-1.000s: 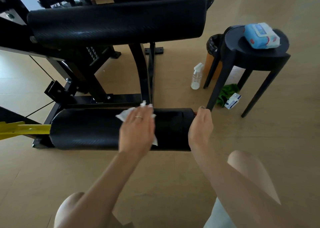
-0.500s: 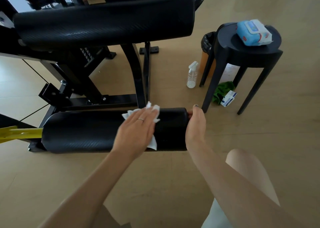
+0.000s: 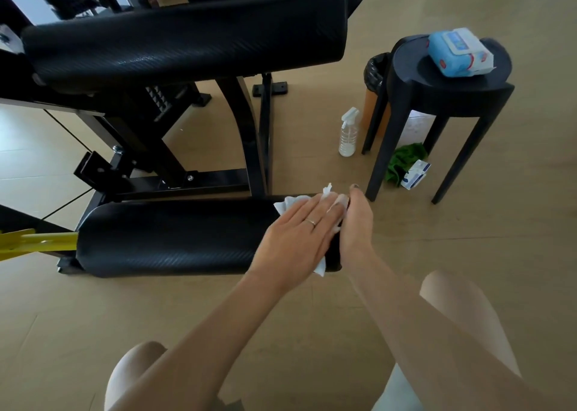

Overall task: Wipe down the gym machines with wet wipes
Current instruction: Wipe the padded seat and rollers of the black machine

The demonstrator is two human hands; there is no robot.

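Observation:
A black gym machine has a long upper pad and a lower roller pad close to the floor. My left hand lies flat with straight fingers on a white wet wipe, pressing it onto the right end of the lower pad. My right hand cups that pad's right end, thumb up and fingers curled round the end face. A blue pack of wet wipes lies on a black stool to the right.
A clear spray bottle stands on the wooden floor beside the stool. Under the stool lie a green cloth and a small white box. A bin with a black liner stands behind. A yellow bar juts out at the left.
My left hand has slid the wipe to the right along the lower pad, from its middle to its right end, until it meets my right hand. The right hand has stayed on the pad's end.

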